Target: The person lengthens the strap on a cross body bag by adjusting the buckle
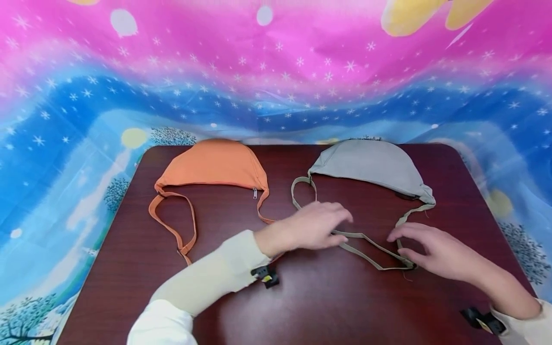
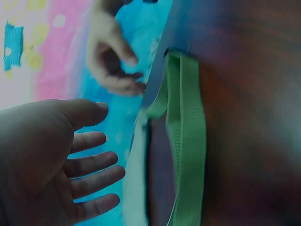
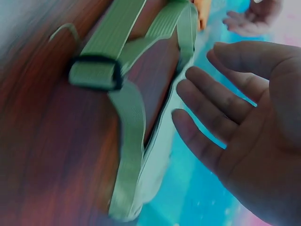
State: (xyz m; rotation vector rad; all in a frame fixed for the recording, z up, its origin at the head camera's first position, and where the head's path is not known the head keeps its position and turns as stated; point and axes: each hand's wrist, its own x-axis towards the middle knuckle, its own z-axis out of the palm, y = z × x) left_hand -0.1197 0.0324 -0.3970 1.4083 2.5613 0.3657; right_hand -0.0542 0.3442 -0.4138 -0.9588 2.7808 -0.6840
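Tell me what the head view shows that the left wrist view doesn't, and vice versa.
Only the head view shows the orange bag and its zipper pull. Only the left wrist view shows the palm of the left hand and a blue-green patch on the backdrop. Both share the left hand itself, the right hand, the backdrop, the table, and the gray bag with its strap.

On the far part of the tabletop (image 1: 319, 311), the left bag (image 1: 211, 165) lies left of the frame's centre, the right bag (image 1: 371, 163) right of it. The left strap (image 1: 167, 226) and right strap (image 1: 362, 255) lie before their bags; a cloth (image 1: 276, 76) stands behind.
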